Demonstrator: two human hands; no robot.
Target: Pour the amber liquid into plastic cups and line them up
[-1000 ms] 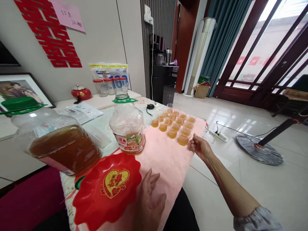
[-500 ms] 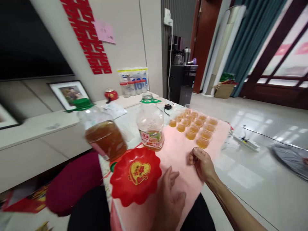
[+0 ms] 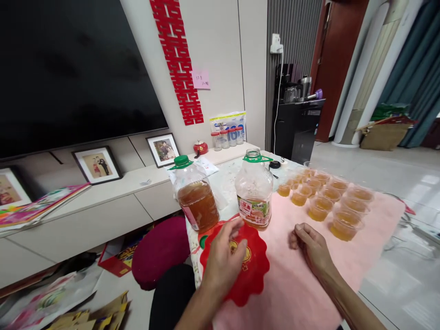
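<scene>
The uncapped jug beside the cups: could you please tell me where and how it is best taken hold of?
Probably by the green handle at the neck, coming from the right with the right hand. The loop juts out to that side, and the jug stands upright. Keeping it level seems wise, since its mouth is open and liquid lies at the bottom.

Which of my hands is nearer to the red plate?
Left. Your left hand is over the red plate; your right hand is to its right, over the pink cloth.
</scene>
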